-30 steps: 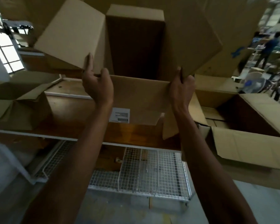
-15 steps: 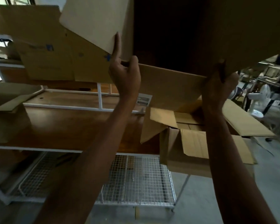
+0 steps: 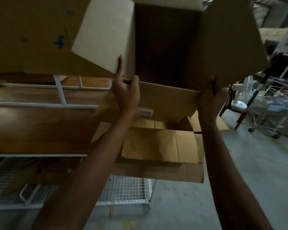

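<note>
Cardboard box (image 3: 170, 97) is held up in the upper middle of the frame, open mouth facing the camera, flaps splayed out. It looks empty, so probably light. The corrugated walls should be stiff, but the flaps are floppy and fold at the creases.

Left hand (image 3: 126, 95) grips the lower rim at its left corner, thumb over the wall, index finger straight up along the pale left flap. Right hand (image 3: 206, 100) clamps the lower rim at the right corner, fingers mostly hidden behind cardboard. Best hold is the rim corners, not the flaps.

Second open box (image 3: 160, 143) sits just below at centre frame, at the end of the wooden shelf (image 3: 40, 127). The wide right flap reaches toward the fan (image 3: 239, 97) and wire cart (image 3: 269, 117) at right. Bare floor (image 3: 239, 171) at lower right gives room.
</note>
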`<move>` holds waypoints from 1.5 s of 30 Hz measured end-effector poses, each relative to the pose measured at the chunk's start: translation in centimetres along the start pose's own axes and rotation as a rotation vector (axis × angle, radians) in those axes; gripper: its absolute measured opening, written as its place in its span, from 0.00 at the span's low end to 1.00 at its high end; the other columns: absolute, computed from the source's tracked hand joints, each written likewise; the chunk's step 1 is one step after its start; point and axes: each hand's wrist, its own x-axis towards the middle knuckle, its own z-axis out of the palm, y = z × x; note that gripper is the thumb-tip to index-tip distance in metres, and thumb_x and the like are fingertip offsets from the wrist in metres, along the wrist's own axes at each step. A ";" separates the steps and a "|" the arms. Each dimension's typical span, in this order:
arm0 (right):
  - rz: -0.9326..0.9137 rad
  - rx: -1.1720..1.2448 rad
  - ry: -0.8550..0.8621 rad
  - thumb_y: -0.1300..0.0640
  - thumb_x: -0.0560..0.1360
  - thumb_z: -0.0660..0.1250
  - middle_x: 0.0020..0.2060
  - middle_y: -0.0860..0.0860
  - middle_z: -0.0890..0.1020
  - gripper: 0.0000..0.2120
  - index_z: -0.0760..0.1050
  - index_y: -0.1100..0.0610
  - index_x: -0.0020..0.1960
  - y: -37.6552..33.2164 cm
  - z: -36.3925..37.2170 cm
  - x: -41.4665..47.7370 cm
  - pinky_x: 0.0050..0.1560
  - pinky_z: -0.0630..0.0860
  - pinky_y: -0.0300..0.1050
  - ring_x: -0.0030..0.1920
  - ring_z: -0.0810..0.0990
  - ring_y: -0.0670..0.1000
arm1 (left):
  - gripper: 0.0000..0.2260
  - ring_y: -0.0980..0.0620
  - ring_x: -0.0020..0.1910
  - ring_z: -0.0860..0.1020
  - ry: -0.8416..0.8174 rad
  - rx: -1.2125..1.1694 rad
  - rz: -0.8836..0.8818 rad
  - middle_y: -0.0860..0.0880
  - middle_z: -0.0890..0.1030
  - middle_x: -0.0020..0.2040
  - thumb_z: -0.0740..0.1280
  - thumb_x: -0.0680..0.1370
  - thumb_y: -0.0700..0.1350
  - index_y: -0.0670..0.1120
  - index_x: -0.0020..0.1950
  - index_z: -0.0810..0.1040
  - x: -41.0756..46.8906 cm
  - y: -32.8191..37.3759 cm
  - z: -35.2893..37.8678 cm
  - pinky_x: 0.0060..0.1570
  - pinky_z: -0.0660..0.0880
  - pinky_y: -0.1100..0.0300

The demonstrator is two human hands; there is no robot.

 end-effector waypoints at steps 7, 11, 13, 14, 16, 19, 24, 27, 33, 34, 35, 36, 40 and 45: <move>0.105 -0.131 -0.155 0.50 0.83 0.60 0.32 0.54 0.76 0.19 0.70 0.50 0.33 5.3 0.0 1.1 0.38 0.70 0.48 0.32 0.74 0.48 | 0.28 0.71 0.48 0.81 -0.169 0.176 -0.307 0.47 0.67 0.80 0.64 0.82 0.37 0.46 0.82 0.63 -2.0 -2.7 1.5 0.46 0.81 0.67; 0.236 -0.258 -0.196 0.49 0.83 0.59 0.37 0.54 0.78 0.18 0.73 0.58 0.38 7.0 0.8 1.5 0.42 0.67 0.47 0.40 0.77 0.53 | 0.26 0.68 0.64 0.77 -0.286 0.309 -0.450 0.49 0.67 0.80 0.64 0.84 0.45 0.49 0.82 0.64 -2.0 -5.1 1.8 0.57 0.75 0.71; 0.312 -0.265 -0.188 0.50 0.84 0.60 0.43 0.51 0.78 0.14 0.76 0.58 0.47 7.3 0.8 2.0 0.45 0.65 0.42 0.45 0.75 0.51 | 0.25 0.76 0.55 0.77 -0.343 0.362 -0.480 0.49 0.68 0.79 0.63 0.84 0.47 0.48 0.81 0.64 -1.5 -5.3 2.8 0.49 0.73 0.77; 0.353 -0.263 -0.206 0.50 0.84 0.60 0.45 0.51 0.77 0.13 0.77 0.58 0.51 7.9 0.7 2.3 0.47 0.64 0.40 0.48 0.75 0.51 | 0.25 0.68 0.61 0.79 -0.357 0.403 -0.481 0.49 0.69 0.79 0.63 0.84 0.48 0.48 0.81 0.64 -1.3 -5.6 3.3 0.55 0.76 0.70; 0.401 -0.217 -0.268 0.48 0.84 0.59 0.50 0.50 0.76 0.16 0.76 0.59 0.61 9.1 0.5 2.4 0.52 0.64 0.42 0.52 0.74 0.51 | 0.25 0.47 0.67 0.79 -0.384 0.477 -0.488 0.48 0.71 0.77 0.63 0.84 0.53 0.50 0.81 0.65 -1.4 -5.8 4.3 0.64 0.79 0.50; 0.493 -0.158 -0.300 0.42 0.83 0.57 0.49 0.49 0.76 0.19 0.73 0.55 0.62 10.3 0.6 1.8 0.54 0.68 0.48 0.54 0.75 0.52 | 0.21 0.47 0.66 0.78 -0.350 0.480 -0.512 0.48 0.77 0.71 0.63 0.84 0.53 0.51 0.76 0.72 -1.6 -6.4 5.1 0.62 0.79 0.50; 0.465 -0.151 -0.340 0.53 0.82 0.56 0.39 0.49 0.75 0.10 0.72 0.52 0.44 10.5 1.3 1.8 0.46 0.72 0.51 0.44 0.76 0.51 | 0.10 0.48 0.49 0.81 -0.397 0.508 -0.548 0.50 0.81 0.49 0.66 0.82 0.54 0.48 0.53 0.77 -1.7 -7.6 4.4 0.40 0.72 0.58; 0.426 -0.261 -0.503 0.52 0.81 0.56 0.43 0.50 0.77 0.13 0.74 0.57 0.58 10.4 1.4 2.4 0.45 0.73 0.49 0.43 0.77 0.50 | 0.13 0.50 0.42 0.76 -0.516 0.667 -0.583 0.51 0.77 0.43 0.64 0.81 0.58 0.51 0.44 0.72 -0.7 -7.8 3.6 0.39 0.67 0.57; 0.315 -0.646 -0.702 0.51 0.80 0.61 0.46 0.52 0.80 0.07 0.70 0.51 0.56 9.6 1.4 2.9 0.49 0.77 0.53 0.45 0.80 0.53 | 0.09 0.48 0.42 0.76 -0.689 0.669 -0.633 0.44 0.77 0.43 0.67 0.81 0.53 0.48 0.46 0.76 0.6 -7.8 2.5 0.37 0.67 0.57; 0.296 -0.681 -0.684 0.51 0.80 0.62 0.45 0.52 0.79 0.06 0.71 0.52 0.55 10.0 1.2 2.7 0.47 0.76 0.51 0.44 0.80 0.53 | 0.09 0.48 0.41 0.76 -0.694 0.673 -0.639 0.44 0.78 0.43 0.68 0.81 0.52 0.48 0.47 0.77 -0.1 -8.1 2.3 0.37 0.68 0.57; 0.295 -0.705 -0.664 0.50 0.80 0.62 0.45 0.53 0.80 0.07 0.72 0.54 0.53 10.4 0.9 2.3 0.44 0.75 0.49 0.42 0.79 0.53 | 0.09 0.48 0.41 0.76 -0.687 0.674 -0.644 0.44 0.78 0.43 0.68 0.81 0.52 0.47 0.47 0.78 -0.8 -8.5 1.9 0.37 0.68 0.57; 0.321 -0.711 -0.645 0.48 0.81 0.62 0.45 0.54 0.80 0.11 0.74 0.55 0.52 11.1 0.6 1.8 0.42 0.75 0.48 0.40 0.79 0.53 | 0.10 0.48 0.39 0.76 -0.665 0.690 -0.645 0.44 0.77 0.42 0.68 0.81 0.52 0.47 0.46 0.77 -1.6 -8.9 1.3 0.36 0.68 0.57; 0.607 -0.475 -0.476 0.27 0.71 0.60 0.44 0.52 0.84 0.29 0.76 0.51 0.50 14.2 -0.4 0.6 0.48 0.84 0.59 0.44 0.85 0.57 | 0.15 0.45 0.41 0.78 -0.567 0.778 -0.621 0.46 0.78 0.40 0.68 0.80 0.57 0.47 0.42 0.76 -2.9 -10.7 -0.8 0.37 0.66 0.57; 0.698 -0.142 -0.106 0.46 0.74 0.74 0.67 0.57 0.77 0.37 0.61 0.55 0.75 14.0 -1.8 -1.9 0.64 0.76 0.51 0.66 0.78 0.57 | 0.22 0.49 0.51 0.80 -0.644 0.894 -0.469 0.50 0.82 0.55 0.65 0.79 0.64 0.49 0.61 0.80 -3.2 -10.9 -2.4 0.51 0.77 0.52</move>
